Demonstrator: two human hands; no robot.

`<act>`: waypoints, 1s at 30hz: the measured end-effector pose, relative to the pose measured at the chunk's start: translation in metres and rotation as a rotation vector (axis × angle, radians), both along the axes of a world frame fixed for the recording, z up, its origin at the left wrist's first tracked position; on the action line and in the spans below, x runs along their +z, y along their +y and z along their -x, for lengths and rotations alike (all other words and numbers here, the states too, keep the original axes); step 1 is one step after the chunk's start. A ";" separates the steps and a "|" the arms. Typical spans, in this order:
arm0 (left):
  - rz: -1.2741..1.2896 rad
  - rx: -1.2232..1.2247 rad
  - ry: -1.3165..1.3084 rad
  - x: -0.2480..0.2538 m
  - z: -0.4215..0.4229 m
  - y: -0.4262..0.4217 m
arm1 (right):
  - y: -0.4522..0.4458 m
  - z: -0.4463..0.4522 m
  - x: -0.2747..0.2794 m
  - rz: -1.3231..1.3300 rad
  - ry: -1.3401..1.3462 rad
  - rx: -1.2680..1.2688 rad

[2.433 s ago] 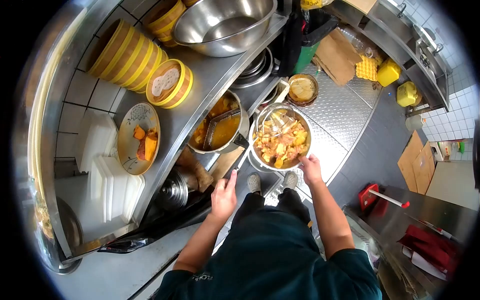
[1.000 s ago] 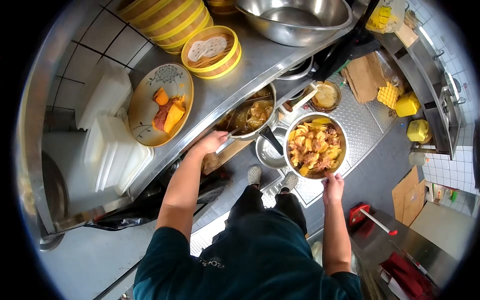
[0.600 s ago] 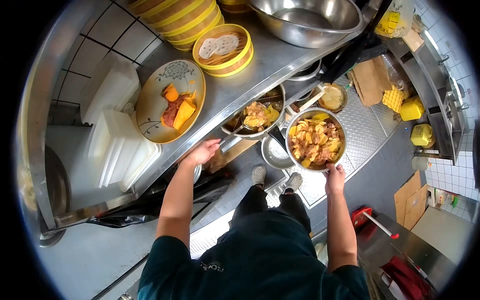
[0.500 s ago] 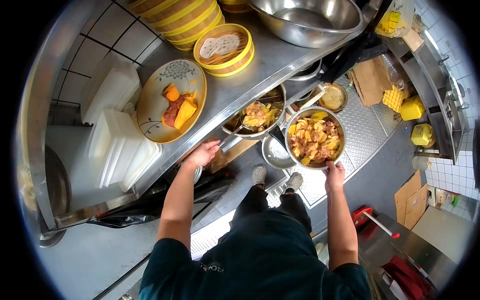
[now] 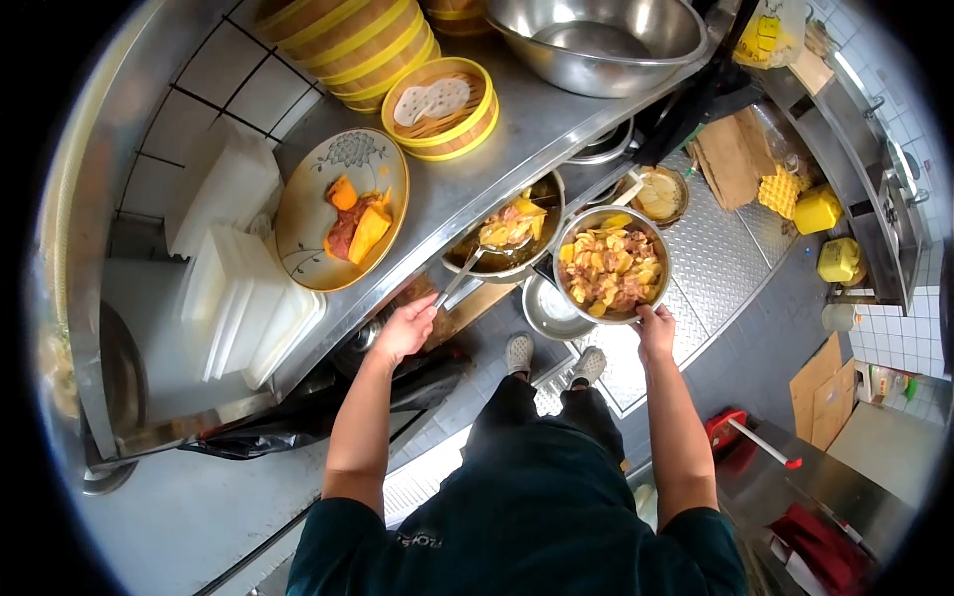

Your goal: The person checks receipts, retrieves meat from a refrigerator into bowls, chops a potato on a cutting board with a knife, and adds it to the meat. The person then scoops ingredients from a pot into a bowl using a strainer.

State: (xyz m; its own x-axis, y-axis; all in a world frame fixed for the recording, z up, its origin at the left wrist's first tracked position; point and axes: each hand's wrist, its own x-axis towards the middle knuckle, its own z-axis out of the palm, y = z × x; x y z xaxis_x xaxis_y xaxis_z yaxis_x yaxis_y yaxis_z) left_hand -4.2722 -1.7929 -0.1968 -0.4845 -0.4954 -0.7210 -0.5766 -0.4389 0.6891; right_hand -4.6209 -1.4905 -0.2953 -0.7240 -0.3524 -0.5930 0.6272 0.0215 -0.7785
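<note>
My left hand [image 5: 405, 330] is closed around the handle of a metal ladle [image 5: 463, 278]. Its scoop carries pieces of meat and yellow chunks [image 5: 511, 226] over a pot [image 5: 556, 204] of dark liquid, below the shelf edge. With my right hand [image 5: 655, 330] I grip the near rim of a round metal bowl [image 5: 660, 298], thumb on the rim. Meat and yellow pieces [image 5: 610, 266] fill the bowl, which is right beside the pot. An empty-looking metal pan [image 5: 545, 316] lies lower down, partly covered by the bowl.
On the steel shelf [image 5: 457, 199] are a plate [image 5: 298, 238] with orange and reddish food, bamboo steamers [image 5: 467, 134] and a large steel basin [image 5: 596, 74]. White containers [image 5: 224, 298] stand at left. Cardboard [image 5: 730, 164] and yellow jugs [image 5: 840, 260] are at right.
The bowl in my right hand has shifted slightly left and toward the pot. The ladle's scoop has dipped slightly away from the bowl, and more of its handle shows.
</note>
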 end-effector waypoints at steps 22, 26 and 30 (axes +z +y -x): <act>1.339 -0.784 -0.072 -0.018 0.082 0.198 | -0.001 -0.004 0.003 0.142 -0.087 -0.079; 1.325 -0.739 -0.064 -0.009 0.084 0.194 | 0.010 -0.009 0.011 0.161 -0.094 -0.081; 1.300 -0.710 -0.001 0.006 0.080 0.185 | 0.033 -0.013 0.022 0.177 -0.094 -0.052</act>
State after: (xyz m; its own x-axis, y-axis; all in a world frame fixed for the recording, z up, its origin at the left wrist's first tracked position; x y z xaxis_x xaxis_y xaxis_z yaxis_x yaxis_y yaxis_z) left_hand -4.3523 -1.6079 -0.1907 -0.8956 -0.4436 0.0323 -0.4020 0.8384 0.3680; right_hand -4.6078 -1.4574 -0.2737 -0.6881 -0.4206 -0.5913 0.6942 -0.1447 -0.7051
